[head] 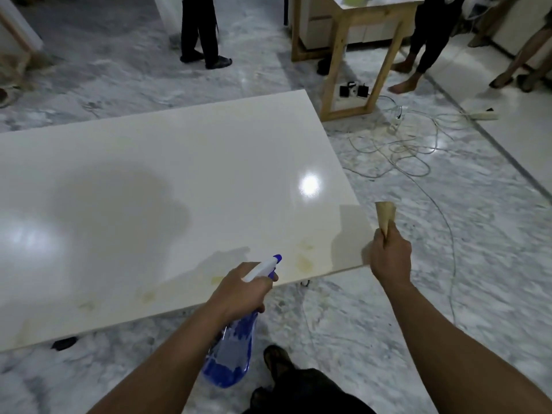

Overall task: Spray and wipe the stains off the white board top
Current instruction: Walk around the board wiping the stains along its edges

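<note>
The white board top fills the left and middle of the view, glossy, with yellowish stains near its front right corner and fainter ones along the front edge. My left hand grips a clear spray bottle with blue liquid; its white and blue nozzle points at the stains from the front edge. My right hand holds a bunched tan cloth upright, just off the board's right corner.
A wooden table frame stands behind the board at the right. White cables and a power strip lie on the marble floor. Several people's legs stand at the back. My foot is below the board.
</note>
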